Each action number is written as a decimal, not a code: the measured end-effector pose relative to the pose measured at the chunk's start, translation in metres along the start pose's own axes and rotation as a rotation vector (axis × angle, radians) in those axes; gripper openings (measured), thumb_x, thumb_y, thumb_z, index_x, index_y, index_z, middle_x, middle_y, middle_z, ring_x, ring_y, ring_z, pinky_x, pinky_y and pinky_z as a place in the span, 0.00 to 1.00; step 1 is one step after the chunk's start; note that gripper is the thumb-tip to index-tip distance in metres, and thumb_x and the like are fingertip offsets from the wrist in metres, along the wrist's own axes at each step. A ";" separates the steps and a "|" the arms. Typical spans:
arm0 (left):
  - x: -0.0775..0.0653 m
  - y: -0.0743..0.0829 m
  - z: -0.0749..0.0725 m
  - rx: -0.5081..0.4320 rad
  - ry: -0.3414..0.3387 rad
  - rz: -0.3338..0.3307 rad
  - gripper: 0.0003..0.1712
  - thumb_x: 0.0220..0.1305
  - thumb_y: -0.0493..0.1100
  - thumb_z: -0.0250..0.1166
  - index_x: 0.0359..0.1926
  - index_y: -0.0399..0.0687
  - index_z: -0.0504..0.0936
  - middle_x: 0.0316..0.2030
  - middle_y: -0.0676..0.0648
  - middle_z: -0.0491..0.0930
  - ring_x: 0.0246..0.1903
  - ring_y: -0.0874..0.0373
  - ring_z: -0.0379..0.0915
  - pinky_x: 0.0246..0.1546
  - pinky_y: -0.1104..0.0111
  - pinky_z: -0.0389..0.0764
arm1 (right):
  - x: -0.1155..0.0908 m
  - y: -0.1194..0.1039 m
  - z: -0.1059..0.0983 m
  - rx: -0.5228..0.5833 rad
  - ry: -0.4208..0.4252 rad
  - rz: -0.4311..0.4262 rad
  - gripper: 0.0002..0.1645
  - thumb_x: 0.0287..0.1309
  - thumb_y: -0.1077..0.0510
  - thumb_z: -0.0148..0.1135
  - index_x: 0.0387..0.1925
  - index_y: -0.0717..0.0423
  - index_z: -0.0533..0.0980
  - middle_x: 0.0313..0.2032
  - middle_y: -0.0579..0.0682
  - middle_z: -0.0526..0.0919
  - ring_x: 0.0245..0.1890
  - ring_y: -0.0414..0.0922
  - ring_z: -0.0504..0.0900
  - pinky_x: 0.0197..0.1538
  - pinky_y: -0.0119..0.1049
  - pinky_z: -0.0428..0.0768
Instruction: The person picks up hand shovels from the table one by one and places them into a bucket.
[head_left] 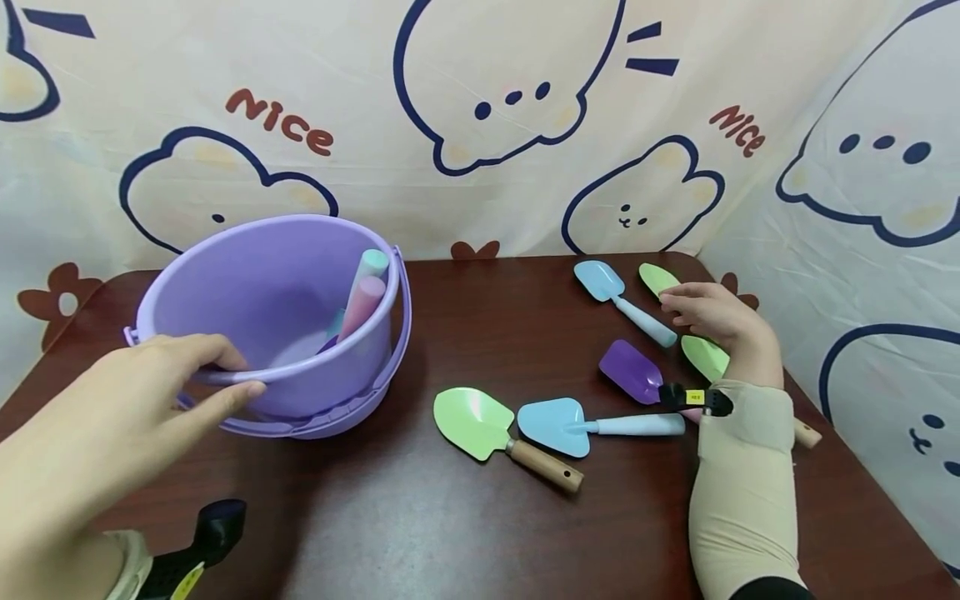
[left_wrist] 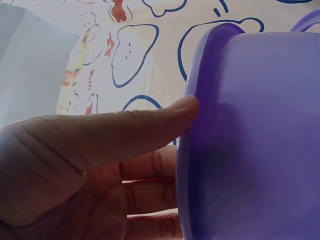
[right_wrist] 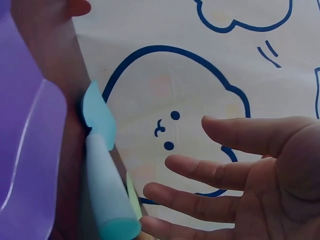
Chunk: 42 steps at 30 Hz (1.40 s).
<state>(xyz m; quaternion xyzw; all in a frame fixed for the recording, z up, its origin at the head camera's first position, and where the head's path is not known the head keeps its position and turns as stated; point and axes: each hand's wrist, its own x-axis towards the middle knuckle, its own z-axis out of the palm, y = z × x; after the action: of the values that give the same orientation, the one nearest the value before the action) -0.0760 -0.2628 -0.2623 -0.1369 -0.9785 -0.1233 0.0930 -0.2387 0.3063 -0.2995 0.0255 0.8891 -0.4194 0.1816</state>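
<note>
My left hand (head_left: 161,396) grips the near rim of a purple bucket (head_left: 348,379) on the left of the table. In the left wrist view the thumb (left_wrist: 135,132) lies on one side of the bucket wall and the other fingers pass behind it. A mint handle (head_left: 372,267) and a pink handle (head_left: 363,304) stick up inside the bucket. My right hand (head_left: 708,312), fingers spread and holding nothing, hovers over a green trowel (head_left: 657,277) at the back right. Beside it lie a light-blue trowel (head_left: 600,281) and another green trowel (head_left: 703,358).
Nearer the front lie a green trowel with a wooden handle (head_left: 472,421), a blue trowel (head_left: 557,423) and a purple trowel (head_left: 632,371). A patterned curtain (head_left: 517,217) stands behind the dark wooden table (head_left: 375,517) and along its right side.
</note>
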 end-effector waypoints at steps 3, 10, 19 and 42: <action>0.000 -0.001 -0.001 0.005 0.011 0.008 0.09 0.60 0.56 0.71 0.31 0.63 0.80 0.24 0.64 0.77 0.24 0.71 0.68 0.26 0.70 0.69 | 0.005 0.000 0.002 -0.028 -0.003 0.020 0.39 0.75 0.44 0.46 0.72 0.69 0.55 0.70 0.70 0.60 0.67 0.65 0.64 0.72 0.60 0.60; 0.000 -0.001 0.000 -0.019 -0.024 -0.010 0.10 0.62 0.56 0.69 0.33 0.60 0.81 0.25 0.62 0.79 0.25 0.69 0.69 0.27 0.70 0.70 | 0.013 0.000 0.008 -0.106 -0.041 0.063 0.38 0.75 0.46 0.46 0.72 0.71 0.55 0.69 0.72 0.60 0.69 0.67 0.62 0.72 0.62 0.58; 0.000 0.001 0.000 -0.018 -0.067 -0.049 0.12 0.62 0.59 0.68 0.33 0.60 0.80 0.25 0.61 0.78 0.25 0.67 0.69 0.27 0.70 0.68 | 0.017 0.007 0.016 -0.138 -0.084 0.065 0.35 0.74 0.52 0.49 0.72 0.69 0.56 0.72 0.71 0.54 0.69 0.65 0.59 0.69 0.64 0.62; -0.001 0.001 0.001 -0.010 -0.039 -0.033 0.11 0.62 0.58 0.69 0.33 0.60 0.81 0.25 0.62 0.78 0.25 0.67 0.70 0.27 0.70 0.69 | 0.025 0.007 0.020 -0.138 -0.106 0.099 0.27 0.67 0.57 0.58 0.60 0.73 0.69 0.34 0.43 0.84 0.36 0.39 0.77 0.43 0.34 0.78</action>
<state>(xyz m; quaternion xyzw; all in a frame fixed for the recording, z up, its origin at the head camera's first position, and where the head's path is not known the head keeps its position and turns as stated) -0.0754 -0.2617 -0.2633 -0.1234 -0.9816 -0.1271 0.0714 -0.2548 0.2929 -0.3257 0.0347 0.9026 -0.3484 0.2503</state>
